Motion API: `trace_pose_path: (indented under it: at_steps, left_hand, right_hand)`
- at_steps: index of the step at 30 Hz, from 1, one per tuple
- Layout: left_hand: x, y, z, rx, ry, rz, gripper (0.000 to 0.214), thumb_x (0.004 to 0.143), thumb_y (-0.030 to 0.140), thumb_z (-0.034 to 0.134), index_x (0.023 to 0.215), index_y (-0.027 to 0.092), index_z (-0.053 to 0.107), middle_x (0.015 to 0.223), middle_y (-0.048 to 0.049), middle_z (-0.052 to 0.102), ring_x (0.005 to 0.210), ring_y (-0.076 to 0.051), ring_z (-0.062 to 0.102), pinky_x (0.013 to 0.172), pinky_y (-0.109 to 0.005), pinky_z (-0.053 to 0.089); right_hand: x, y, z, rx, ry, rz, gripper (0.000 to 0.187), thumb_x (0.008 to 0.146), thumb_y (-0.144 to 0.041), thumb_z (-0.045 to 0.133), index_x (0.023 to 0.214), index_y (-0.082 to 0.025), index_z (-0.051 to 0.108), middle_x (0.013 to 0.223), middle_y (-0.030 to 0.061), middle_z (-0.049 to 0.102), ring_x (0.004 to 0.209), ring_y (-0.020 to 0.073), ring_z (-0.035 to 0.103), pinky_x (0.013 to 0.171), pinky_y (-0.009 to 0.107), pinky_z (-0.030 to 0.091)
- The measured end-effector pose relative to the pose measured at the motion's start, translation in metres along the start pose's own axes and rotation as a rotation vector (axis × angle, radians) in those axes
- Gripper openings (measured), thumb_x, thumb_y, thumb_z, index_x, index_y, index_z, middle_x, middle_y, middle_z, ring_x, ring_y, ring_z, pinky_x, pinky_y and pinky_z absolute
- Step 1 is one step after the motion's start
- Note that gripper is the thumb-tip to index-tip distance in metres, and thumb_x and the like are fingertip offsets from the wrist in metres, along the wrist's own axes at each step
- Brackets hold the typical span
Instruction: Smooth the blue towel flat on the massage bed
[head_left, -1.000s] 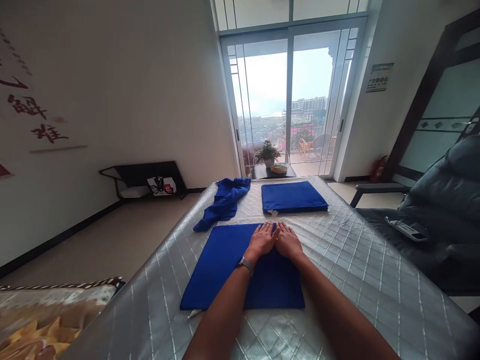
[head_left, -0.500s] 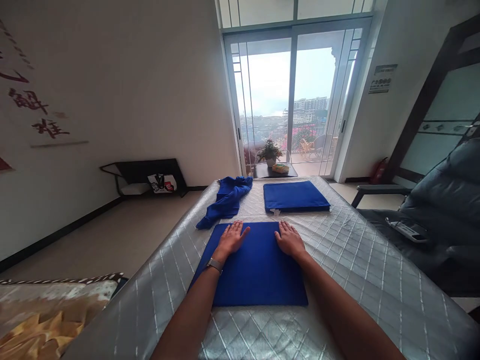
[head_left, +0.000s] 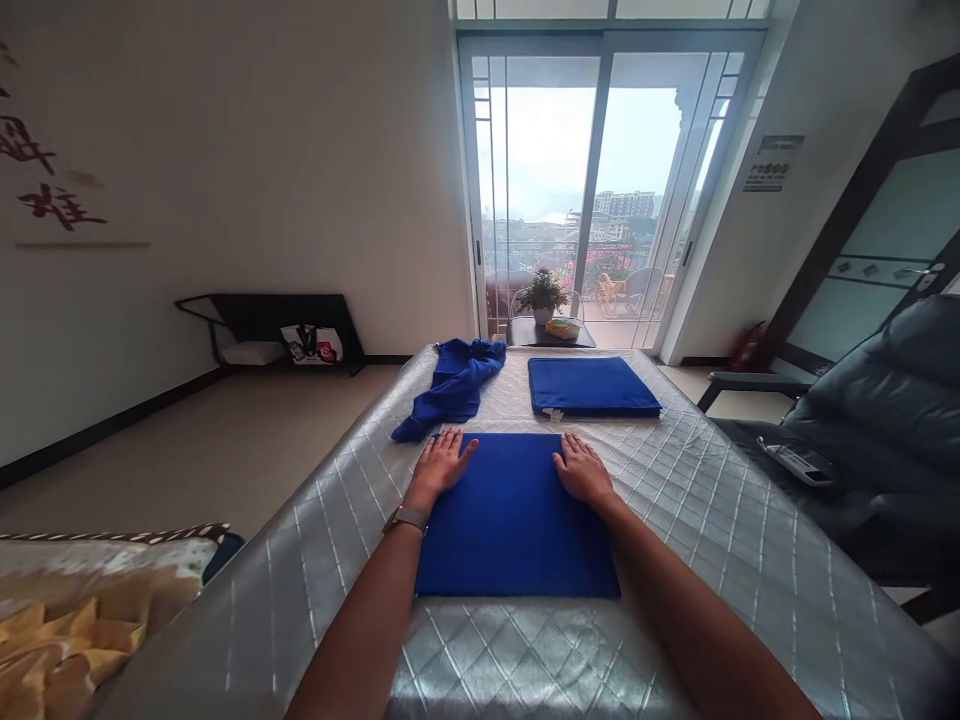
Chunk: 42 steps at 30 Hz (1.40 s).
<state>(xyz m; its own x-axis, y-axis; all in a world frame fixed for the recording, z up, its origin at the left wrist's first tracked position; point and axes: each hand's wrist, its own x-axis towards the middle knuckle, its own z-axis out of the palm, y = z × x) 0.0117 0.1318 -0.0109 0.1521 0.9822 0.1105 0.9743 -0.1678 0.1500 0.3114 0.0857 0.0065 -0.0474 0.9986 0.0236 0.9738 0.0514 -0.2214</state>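
A flat blue folded cloth (head_left: 517, 530) lies in front of me on a silver quilted cover (head_left: 510, 650). My left hand (head_left: 442, 465) rests flat on its far left corner, fingers stretched out and thumb apart. On the far right corner lies my right hand (head_left: 583, 468), also flat with the fingers extended. Neither hand grips anything. Beyond the cloth, to the right, sits a neat blue folded stack (head_left: 592, 387) with a small white tag. A crumpled blue cloth (head_left: 454, 388) lies to the far left.
A dark armchair (head_left: 847, 440) with a white device on its seat stands at the right. Behind the covered surface are a potted plant (head_left: 543, 296) and a sliding glass door. A patterned fabric (head_left: 82, 600) lies at the lower left.
My left hand has slid left to the cloth's corner, so the hands are further apart. My right hand has barely moved. The view has shifted slightly.
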Motion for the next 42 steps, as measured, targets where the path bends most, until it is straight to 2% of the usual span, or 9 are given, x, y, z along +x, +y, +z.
trace_pose_path:
  at_steps: [6, 19, 26, 32, 37, 42]
  left_hand:
    - [-0.004, -0.006, -0.005, -0.007, 0.024, -0.067, 0.084, 0.098, 0.066, 0.011, 0.155, 0.008, 0.032, 0.162, -0.0173, 0.027, 0.151, -0.027, 0.023, 0.123, -0.045, 0.017]
    - [-0.003, -0.004, 0.003, 0.006, 0.087, -0.062, 0.089, 0.096, 0.070, 0.010, 0.154, 0.006, 0.034, 0.161, -0.0186, 0.030, 0.150, -0.029, 0.025, 0.123, -0.046, 0.017]
    - [-0.002, -0.003, 0.005, 0.019, 0.123, -0.064, 0.086, 0.097, 0.069, 0.009, 0.152, 0.011, 0.039, 0.159, -0.0173, 0.036, 0.149, -0.028, 0.030, 0.122, -0.047, 0.021]
    - [-0.002, -0.001, 0.004, -0.004, 0.116, -0.076, 0.086, 0.097, 0.068, 0.010, 0.152, 0.009, 0.038, 0.159, -0.0180, 0.035, 0.149, -0.028, 0.029, 0.122, -0.046, 0.021]
    - [-0.001, -0.003, 0.006, 0.007, 0.127, -0.070, 0.086, 0.097, 0.069, 0.009, 0.153, 0.011, 0.038, 0.159, -0.0168, 0.035, 0.149, -0.028, 0.029, 0.122, -0.047, 0.021]
    - [0.002, -0.007, 0.008, 0.008, 0.084, -0.069, 0.088, 0.097, 0.069, 0.011, 0.153, 0.007, 0.037, 0.160, -0.0183, 0.032, 0.150, -0.028, 0.026, 0.123, -0.045, 0.018]
  right_hand:
    - [0.000, -0.001, -0.001, -0.014, 0.003, 0.004, 0.068, 0.101, -0.045, 0.020, 0.158, -0.009, 0.023, 0.166, 0.0059, 0.019, 0.152, 0.0160, 0.012, 0.122, 0.032, 0.008]
    - [0.002, 0.000, 0.001, -0.044, -0.002, 0.013, 0.068, 0.102, -0.045, 0.019, 0.158, -0.008, 0.022, 0.166, 0.0063, 0.018, 0.152, 0.0153, 0.012, 0.122, 0.031, 0.007]
    - [0.000, -0.007, -0.009, -0.102, -0.056, 0.029, 0.066, 0.102, -0.043, 0.019, 0.158, -0.007, 0.020, 0.166, 0.0084, 0.016, 0.153, 0.0161, 0.010, 0.123, 0.034, 0.007]
    - [-0.021, -0.016, -0.023, -0.122, -0.034, 0.005, 0.065, 0.103, -0.041, 0.019, 0.158, -0.007, 0.022, 0.165, 0.0092, 0.017, 0.153, 0.0172, 0.009, 0.123, 0.036, 0.006]
    - [-0.044, -0.020, -0.012, -0.087, -0.046, 0.024, 0.069, 0.103, -0.046, 0.017, 0.158, -0.005, 0.020, 0.165, 0.0107, 0.015, 0.153, 0.0201, 0.010, 0.123, 0.037, 0.009]
    - [-0.051, -0.021, -0.004, -0.075, -0.051, 0.041, 0.071, 0.102, -0.049, 0.018, 0.159, -0.006, 0.018, 0.166, 0.0086, 0.013, 0.153, 0.0199, 0.009, 0.123, 0.036, 0.007]
